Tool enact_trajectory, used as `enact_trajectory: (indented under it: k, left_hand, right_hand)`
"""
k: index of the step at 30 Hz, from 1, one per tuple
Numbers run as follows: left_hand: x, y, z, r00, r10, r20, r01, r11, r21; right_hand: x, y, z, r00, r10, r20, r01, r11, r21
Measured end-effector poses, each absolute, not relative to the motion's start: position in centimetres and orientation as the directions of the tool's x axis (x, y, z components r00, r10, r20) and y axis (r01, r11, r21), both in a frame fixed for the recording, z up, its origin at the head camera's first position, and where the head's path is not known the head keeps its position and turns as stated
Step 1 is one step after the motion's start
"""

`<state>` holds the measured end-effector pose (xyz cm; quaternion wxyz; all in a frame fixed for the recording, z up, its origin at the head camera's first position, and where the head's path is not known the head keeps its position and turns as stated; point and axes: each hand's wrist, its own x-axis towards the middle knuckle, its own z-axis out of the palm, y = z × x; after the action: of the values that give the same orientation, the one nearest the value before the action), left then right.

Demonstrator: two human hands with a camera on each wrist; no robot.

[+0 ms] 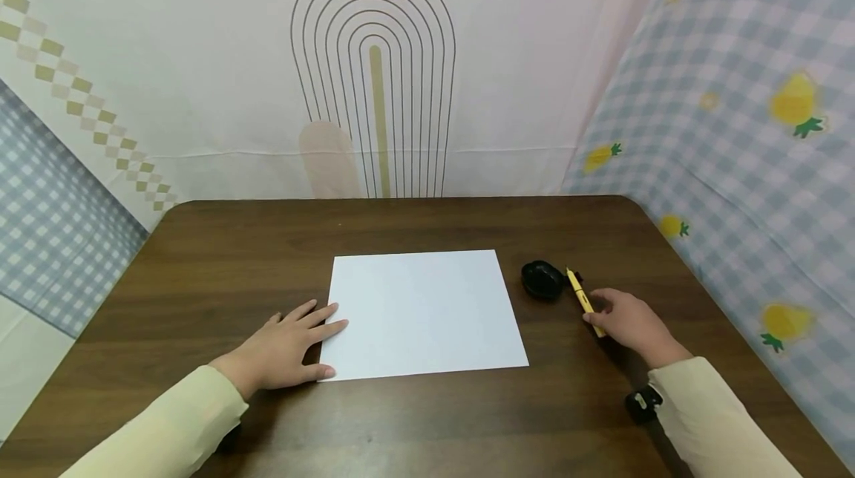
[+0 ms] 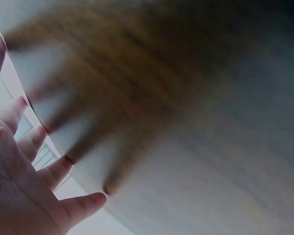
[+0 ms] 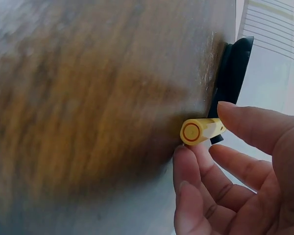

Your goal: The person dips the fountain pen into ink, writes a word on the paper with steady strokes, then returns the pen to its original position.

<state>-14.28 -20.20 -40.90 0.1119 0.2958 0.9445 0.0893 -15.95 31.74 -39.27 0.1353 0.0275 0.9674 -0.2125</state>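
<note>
A white sheet of paper (image 1: 422, 315) lies on the brown wooden table. My left hand (image 1: 287, 348) rests at the sheet's left edge, fingers spread and straight, the fingertips over the paper. In the left wrist view the same hand (image 2: 32, 186) shows its palm side against the tabletop. On the right, my right hand (image 1: 631, 323) holds a slim yellow pen (image 1: 584, 301) near its closer end. The right wrist view has the pen's round yellow end (image 3: 191, 132) between the thumb and the curled fingers (image 3: 186, 166). The pen's far tip points away from me, beside a black rounded object (image 1: 542, 280).
The black object stands between the paper and the pen; its kind cannot be told. The wooden table (image 1: 414, 426) reaches back to a white patterned cloth (image 1: 521, 77). A blue checked cloth (image 1: 735, 188) hangs along the right side.
</note>
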Motion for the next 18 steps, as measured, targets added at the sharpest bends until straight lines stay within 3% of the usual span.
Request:
enact_trajectory:
  k: [18]
  left_hand:
    - [-14.32, -20.21, -40.53, -0.795, 0.582, -0.174, 0.534, 0.806, 0.255]
  right_hand:
    - [-16.28, 31.83, -39.51, -0.959, 0.011, -0.282, 0.135, 0.896, -0.423]
